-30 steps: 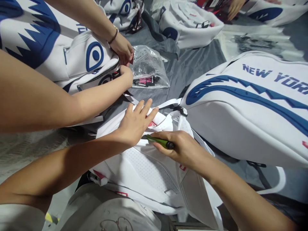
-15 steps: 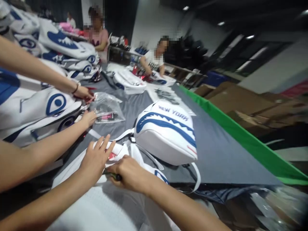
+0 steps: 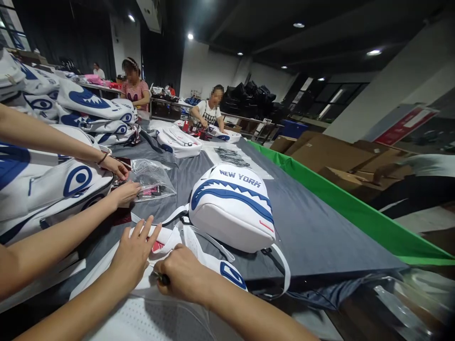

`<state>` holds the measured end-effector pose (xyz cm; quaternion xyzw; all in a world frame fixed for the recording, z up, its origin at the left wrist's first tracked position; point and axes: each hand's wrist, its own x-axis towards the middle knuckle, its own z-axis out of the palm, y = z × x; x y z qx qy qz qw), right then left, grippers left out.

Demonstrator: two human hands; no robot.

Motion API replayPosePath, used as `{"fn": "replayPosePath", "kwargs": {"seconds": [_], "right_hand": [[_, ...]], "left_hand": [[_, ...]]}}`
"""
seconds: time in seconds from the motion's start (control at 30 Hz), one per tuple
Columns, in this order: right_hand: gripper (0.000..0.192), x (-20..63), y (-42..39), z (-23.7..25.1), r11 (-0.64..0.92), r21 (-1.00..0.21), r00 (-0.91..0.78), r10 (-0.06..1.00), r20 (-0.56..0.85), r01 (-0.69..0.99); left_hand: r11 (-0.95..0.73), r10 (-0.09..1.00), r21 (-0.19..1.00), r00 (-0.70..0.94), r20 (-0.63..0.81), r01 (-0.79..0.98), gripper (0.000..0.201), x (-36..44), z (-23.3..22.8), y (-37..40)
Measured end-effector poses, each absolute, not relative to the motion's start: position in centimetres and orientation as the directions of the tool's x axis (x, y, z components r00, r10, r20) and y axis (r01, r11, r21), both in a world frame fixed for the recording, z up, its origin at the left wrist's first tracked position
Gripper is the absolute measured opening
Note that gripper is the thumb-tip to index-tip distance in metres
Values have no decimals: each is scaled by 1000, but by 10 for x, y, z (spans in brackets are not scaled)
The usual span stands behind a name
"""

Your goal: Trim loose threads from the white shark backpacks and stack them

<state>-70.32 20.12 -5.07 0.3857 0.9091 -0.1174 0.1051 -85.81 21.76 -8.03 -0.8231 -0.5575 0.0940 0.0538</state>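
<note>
In front of me lies a white backpack point(image 3: 110, 312) with a perforated panel and a blue eye patch. My left hand point(image 3: 133, 253) rests on its upper part, fingers stretched out, beside a bit of red. Close to its right, my right hand point(image 3: 181, 272) is closed around a small dark-handled tool point(image 3: 162, 278); the tool's working end is hidden. Just beyond stands a second white backpack point(image 3: 231, 218), lettered NEW YORK above a blue toothed band, its straps trailing on the grey cloth.
At left, a co-worker's hands point(image 3: 122, 180) reach to a clear plastic bag point(image 3: 151, 177) with tags. White backpacks point(image 3: 88, 102) are piled behind. A green border point(image 3: 320, 194) edges the grey table point(image 3: 320, 237). Cardboard boxes point(image 3: 327, 151) stand at right; people work at the back.
My view has swung slightly and is sharper. My left hand still lies on the backpack and my right still grips the tool. The co-worker's hands have shifted a little near the bag.
</note>
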Motion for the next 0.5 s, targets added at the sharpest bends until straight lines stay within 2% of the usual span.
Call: {"fn": "replayPosePath", "kwargs": {"seconds": [0.1, 0.2, 0.27, 0.37, 0.5], "right_hand": [[20, -702, 198, -53, 665, -146, -677, 688, -262, 732], [22, -699, 192, -56, 638, -137, -650, 718, -248, 757], [23, -697, 189, -58, 629, -142, -644, 731, -226, 764], [23, -696, 186, -62, 623, -154, -642, 742, -193, 767], [21, -699, 185, -68, 618, -219, -652, 743, -151, 755]], "left_hand": [[-385, 923, -215, 370, -109, 897, 95, -858, -77, 218], [-401, 912, -244, 361, -194, 883, 117, -861, -67, 218], [-353, 926, -252, 299, -229, 901, 125, -869, -61, 218], [-243, 954, -200, 197, -226, 949, 128, -882, -59, 216], [-225, 964, -197, 189, -184, 954, 125, -889, -66, 211]]}}
